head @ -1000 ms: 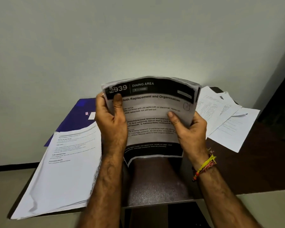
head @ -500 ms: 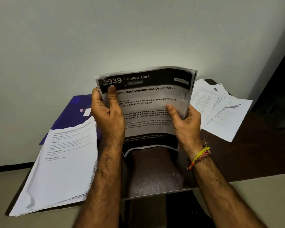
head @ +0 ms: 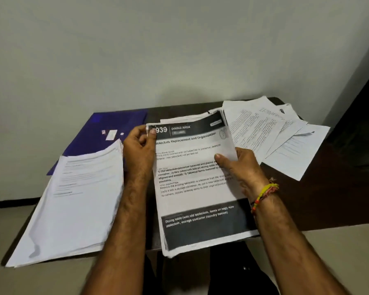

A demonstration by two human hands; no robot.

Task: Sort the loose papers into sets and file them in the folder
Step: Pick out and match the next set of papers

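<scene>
A set of printed sheets (head: 192, 179) with black header and footer bands now lies nearly flat over the dark table (head: 328, 199), its lower edge past the table's front. My left hand (head: 140, 145) pinches the set's top left corner. My right hand (head: 241, 167) grips its right edge, thumb on top. A blue folder (head: 115, 126) lies at the back left, partly under a thick white paper stack (head: 77, 201).
Several loose sheets (head: 270, 133) are fanned out at the table's back right, next to the held set. The white stack overhangs the table's front left edge. A pale wall stands close behind the table, and a dark surface rises at the far right.
The set, held upright in both hands before, has been lowered and tilted down onto the table. My left hand slid up to its top left corner.
</scene>
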